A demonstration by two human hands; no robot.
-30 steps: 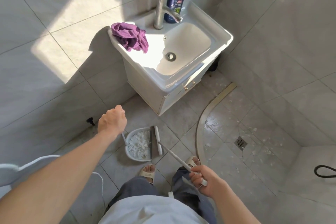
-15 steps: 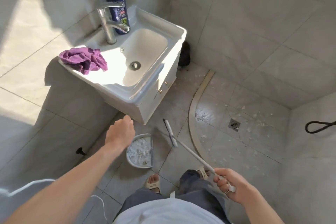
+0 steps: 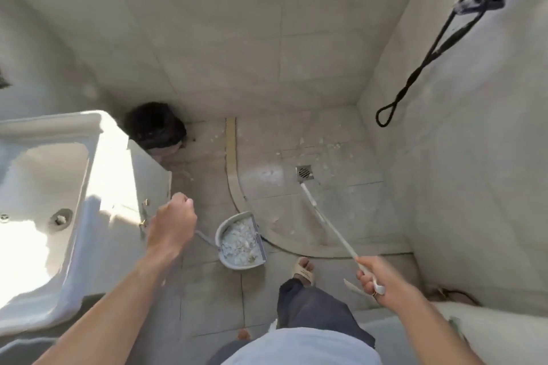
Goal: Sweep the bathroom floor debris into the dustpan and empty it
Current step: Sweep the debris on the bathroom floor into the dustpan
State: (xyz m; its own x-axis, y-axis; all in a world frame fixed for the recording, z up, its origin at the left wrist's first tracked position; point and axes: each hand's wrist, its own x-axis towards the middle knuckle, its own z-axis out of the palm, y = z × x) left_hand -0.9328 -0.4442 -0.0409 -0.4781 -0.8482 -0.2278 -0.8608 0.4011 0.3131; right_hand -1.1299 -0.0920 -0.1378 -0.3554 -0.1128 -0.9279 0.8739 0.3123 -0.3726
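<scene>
A grey dustpan (image 3: 229,265) full of white scraps sits on the floor in front of my feet. My left hand (image 3: 172,224) grips the top of its long handle. My right hand (image 3: 376,278) grips the end of a white broom handle (image 3: 332,228). The narrow broom head (image 3: 308,195) rests on the shower floor just below the square drain (image 3: 304,172). White debris (image 3: 271,176) lies scattered over the shower floor, left of and behind the drain.
A white sink cabinet (image 3: 89,187) stands close on the left. A black-bagged bin (image 3: 155,126) sits in the corner behind it. A curved threshold strip (image 3: 232,163) borders the shower area. A black hose loop (image 3: 415,77) hangs on the right wall.
The view has swung to the right, so the sink sits at the left edge. The broom head moved from beside the dustpan out to the drain. The dustpan came forward with my left hand.
</scene>
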